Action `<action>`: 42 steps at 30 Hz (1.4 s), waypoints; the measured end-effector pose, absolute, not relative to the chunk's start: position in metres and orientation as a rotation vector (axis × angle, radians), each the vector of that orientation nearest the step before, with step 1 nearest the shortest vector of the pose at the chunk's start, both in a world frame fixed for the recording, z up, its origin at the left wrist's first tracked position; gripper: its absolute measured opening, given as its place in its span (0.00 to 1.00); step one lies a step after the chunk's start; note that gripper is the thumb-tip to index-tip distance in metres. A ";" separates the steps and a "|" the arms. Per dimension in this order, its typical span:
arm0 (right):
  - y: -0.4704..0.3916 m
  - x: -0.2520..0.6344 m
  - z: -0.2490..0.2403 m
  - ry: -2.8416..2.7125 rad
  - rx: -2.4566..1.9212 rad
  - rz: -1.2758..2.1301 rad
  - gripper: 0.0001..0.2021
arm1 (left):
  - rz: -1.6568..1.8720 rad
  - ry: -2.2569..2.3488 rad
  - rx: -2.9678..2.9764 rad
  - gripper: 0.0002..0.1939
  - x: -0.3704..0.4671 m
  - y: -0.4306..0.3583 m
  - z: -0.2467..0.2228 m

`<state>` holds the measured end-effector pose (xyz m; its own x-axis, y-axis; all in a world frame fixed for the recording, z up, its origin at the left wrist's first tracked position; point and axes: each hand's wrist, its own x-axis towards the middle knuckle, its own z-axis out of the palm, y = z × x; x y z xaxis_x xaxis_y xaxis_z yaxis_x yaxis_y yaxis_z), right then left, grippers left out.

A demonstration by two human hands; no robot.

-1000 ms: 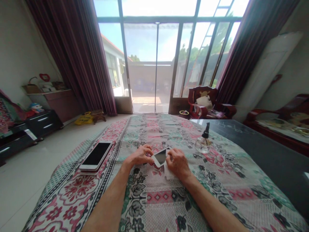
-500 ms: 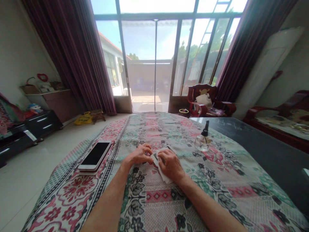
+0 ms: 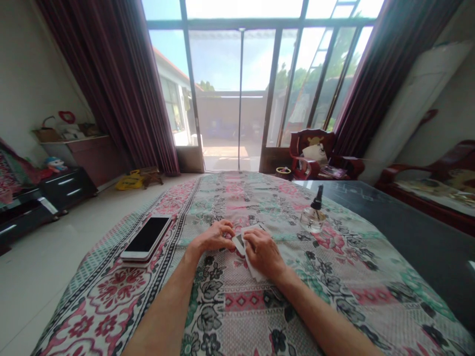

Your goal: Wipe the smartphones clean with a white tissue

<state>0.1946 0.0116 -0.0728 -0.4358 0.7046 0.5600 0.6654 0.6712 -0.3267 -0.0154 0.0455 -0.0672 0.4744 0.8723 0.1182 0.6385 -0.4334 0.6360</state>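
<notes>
A small white-edged device with a dark screen, like a phone [image 3: 239, 244], lies on the patterned cloth between my hands, its right part hidden. My left hand [image 3: 218, 236] has its fingers curled, with thumb and fingertips against the device's left edge. Under the curled fingers of my right hand [image 3: 262, 251] is a white tissue or wiping cloth [image 3: 253, 270], pressed onto the device. Part of this white sheet sticks out below the hand and above the knuckles.
To the left a larger white phone [image 3: 147, 238] lies face up on the tablecloth [image 3: 252, 321]. A clear spray bottle [image 3: 313, 217] with a black top stands at the right. Beyond the table are a dark tabletop [image 3: 356, 212] and a wooden armchair [image 3: 311, 153].
My right hand, with the white cloth, has shifted slightly right, and a bit more of the dark screen shows. The left hand stays at the device's edge.
</notes>
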 end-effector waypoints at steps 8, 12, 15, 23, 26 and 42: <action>0.017 0.196 -0.073 -2.166 -1.114 0.060 0.09 | 0.599 1.273 2.183 0.12 -0.014 0.046 -0.068; 0.022 0.200 -0.075 -2.122 -1.171 0.040 0.09 | 0.598 1.251 2.185 0.12 -0.015 0.048 -0.067; 0.019 0.199 -0.073 -2.141 -1.126 0.064 0.09 | 0.592 1.259 2.190 0.13 -0.016 0.049 -0.070; 0.012 0.193 -0.070 -2.235 -0.941 0.135 0.10 | 0.626 1.284 2.166 0.13 -0.015 0.048 -0.071; 0.016 0.194 -0.071 -2.175 -1.060 0.093 0.08 | 0.624 1.290 2.159 0.13 -0.013 0.047 -0.068; 0.009 0.191 -0.068 -2.236 -0.920 0.147 0.09 | 0.634 1.316 2.129 0.12 -0.014 0.047 -0.069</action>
<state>0.1913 0.0093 -0.0682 -0.4999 0.6539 0.5679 0.5742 0.7411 -0.3480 -0.0140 0.0474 -0.0691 0.4084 0.9069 0.1036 0.6462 -0.3674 0.6689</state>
